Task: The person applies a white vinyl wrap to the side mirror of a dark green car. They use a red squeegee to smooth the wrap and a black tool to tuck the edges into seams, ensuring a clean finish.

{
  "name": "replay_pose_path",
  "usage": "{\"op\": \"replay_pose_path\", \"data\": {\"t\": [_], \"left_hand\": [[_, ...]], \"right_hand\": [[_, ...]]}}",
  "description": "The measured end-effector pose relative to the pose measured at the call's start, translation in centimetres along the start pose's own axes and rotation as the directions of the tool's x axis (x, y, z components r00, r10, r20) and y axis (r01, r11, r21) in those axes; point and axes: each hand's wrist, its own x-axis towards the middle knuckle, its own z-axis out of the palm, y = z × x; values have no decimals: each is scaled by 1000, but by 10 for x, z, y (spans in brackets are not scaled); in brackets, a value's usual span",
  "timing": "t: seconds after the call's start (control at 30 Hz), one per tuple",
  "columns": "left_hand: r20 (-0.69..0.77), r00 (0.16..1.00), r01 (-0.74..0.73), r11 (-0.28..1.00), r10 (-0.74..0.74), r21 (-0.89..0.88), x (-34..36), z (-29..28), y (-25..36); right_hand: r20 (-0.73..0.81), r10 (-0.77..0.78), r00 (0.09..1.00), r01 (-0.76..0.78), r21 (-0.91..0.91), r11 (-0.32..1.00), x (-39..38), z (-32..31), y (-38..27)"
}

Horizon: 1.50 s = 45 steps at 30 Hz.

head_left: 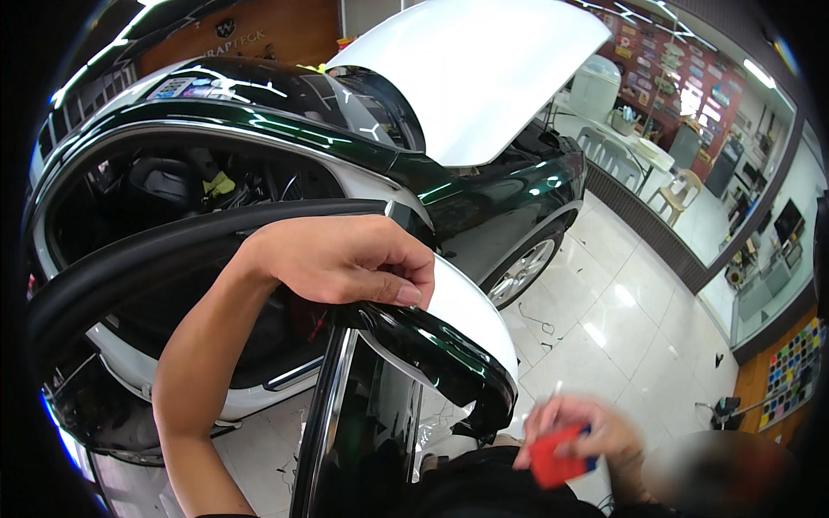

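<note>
A car's side mirror (462, 302) with a white cover sits on the open door, in the middle of the view. Glossy dark green film (440, 345) hangs loosely along its near side, wrinkled and curling at the lower end. My left hand (363, 263) is bent over the mirror's inner end, thumb and fingers pinched on the film's edge; the fingertips are partly hidden. Lower right, my right hand (596, 432) grips a red squeegee (561, 456), blurred by motion and apart from the mirror. The door's window glass (367, 432) stands below the mirror.
The dark green car fender (492, 198) and a raised white hood (492, 69) lie beyond. Dark scraps are scattered on the tiled floor (596, 302). At the right are a glass partition (717, 155) and a board of colour samples (793, 371).
</note>
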Motion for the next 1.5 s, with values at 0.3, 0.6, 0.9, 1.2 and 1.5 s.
{"op": "replay_pose_path", "data": {"t": [0.3, 0.6, 0.9, 1.2, 1.5], "left_hand": [[40, 998, 56, 991, -51, -121, -7, -3, -4], [76, 996, 56, 992, -48, -116, -6, -9, -9], [191, 981, 40, 997, -26, -68, 2, -21, -6], [240, 969, -52, 998, 61, -40, 8, -24, -11], [247, 966, -66, 996, 81, -68, 7, -27, -14]], "right_hand": [[-144, -443, 885, 209, -727, 654, -15, 24, -51], [250, -452, 856, 319, -944, 83, 107, 62, -113], [216, -215, 952, 236, -969, 72, 132, 76, -127], [213, 33, 977, 213, -977, 13, 144, 89, -146], [226, -162, 961, 251, -955, 158, 137, 80, -132]]}}
